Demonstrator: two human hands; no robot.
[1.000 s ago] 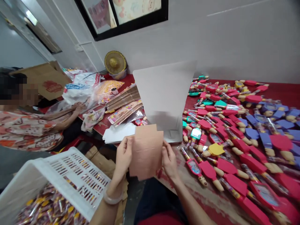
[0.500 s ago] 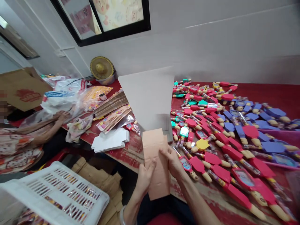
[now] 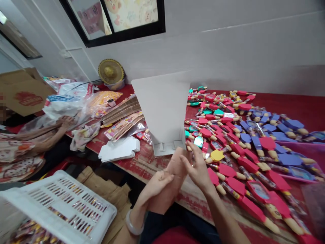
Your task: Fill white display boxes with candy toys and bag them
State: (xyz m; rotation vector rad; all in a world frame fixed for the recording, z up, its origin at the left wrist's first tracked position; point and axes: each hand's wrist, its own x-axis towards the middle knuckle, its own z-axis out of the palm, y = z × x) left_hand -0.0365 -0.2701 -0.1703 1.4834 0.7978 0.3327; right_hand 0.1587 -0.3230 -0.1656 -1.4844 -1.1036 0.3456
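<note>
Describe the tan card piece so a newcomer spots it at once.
On the red table stands a white box with a tall raised panel. Nearer the viewer is the tan card piece; unlike the brown stack farther back, the left hand grips it.

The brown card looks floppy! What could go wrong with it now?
It might crease: the brown card looks thin, and the left hand's thumb presses on it.

Its upper end looks close to the open white box, so it could perhaps bump that box.

The right hand is near the loose toys, such as the yellow toy, so it might nudge some of them.
</note>
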